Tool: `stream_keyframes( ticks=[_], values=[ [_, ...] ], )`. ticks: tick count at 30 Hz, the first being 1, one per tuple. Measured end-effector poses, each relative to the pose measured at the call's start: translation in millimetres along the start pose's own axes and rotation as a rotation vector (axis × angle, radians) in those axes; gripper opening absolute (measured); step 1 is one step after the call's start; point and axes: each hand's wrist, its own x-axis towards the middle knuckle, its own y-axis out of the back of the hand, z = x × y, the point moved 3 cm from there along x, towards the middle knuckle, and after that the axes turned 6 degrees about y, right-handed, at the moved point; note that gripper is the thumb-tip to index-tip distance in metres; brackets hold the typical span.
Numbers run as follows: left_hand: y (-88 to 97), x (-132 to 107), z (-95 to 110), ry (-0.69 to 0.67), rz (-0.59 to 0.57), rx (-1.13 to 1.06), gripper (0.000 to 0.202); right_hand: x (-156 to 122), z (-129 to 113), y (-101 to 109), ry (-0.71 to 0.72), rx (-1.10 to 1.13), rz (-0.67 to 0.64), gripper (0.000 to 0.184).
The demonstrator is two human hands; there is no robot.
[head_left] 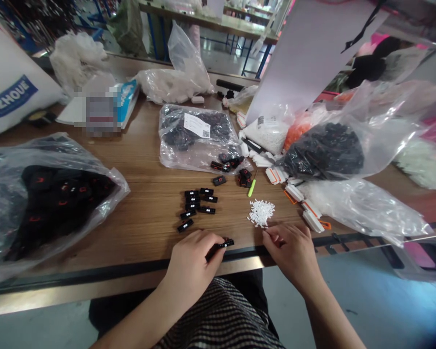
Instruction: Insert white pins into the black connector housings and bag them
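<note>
My left hand [193,257] pinches a black plastic connector housing [226,243] between thumb and fingers, just above the table's front edge. White dots show on the near side of that housing. My right hand [292,249] has its thumb and forefinger pressed together beside a pile of tiny white plastic pegs [261,213]; anything between the tips is too small to make out. Left of the pile lie several black connector housings [192,199] with paired white dots on them. Behind them is a single black housing [219,180] with a red part.
A yellow-green screwdriver [252,187] lies behind the pegs. White and orange plastic parts [308,208] line the right side. Clear bags of black parts stand at left [61,194], centre [199,133] and right [327,150]. The wooden table's metal edge [131,276] runs along the front.
</note>
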Motion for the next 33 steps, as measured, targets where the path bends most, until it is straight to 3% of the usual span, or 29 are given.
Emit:
stream_keyframes(
  ticks=[4, 13, 24, 33],
  values=[
    [-0.1, -0.3, 0.6, -0.003, 0.0, -0.007, 0.01, -3.7, 6.2, 2.9, -0.08, 0.099, -0.07, 0.02],
    [-0.6, -2.0, -1.1, -0.002, -0.003, 0.006, 0.01, -3.6, 19.3, 4.8, -0.132, 0.136, 0.02, 0.019],
    [-0.5, -1.8, -1.1, 0.013, -0.005, -0.003, 0.01, -0.2, 25.7, -2.8, 0.037, 0.142, -0.031, 0.017],
    [-1.4, -1.9, -3.5, 0.027, -0.011, 0.002, 0.009, -0.3, 27.8, 1.7, -0.051, 0.243, -0.04, 0.018]
  ],
)
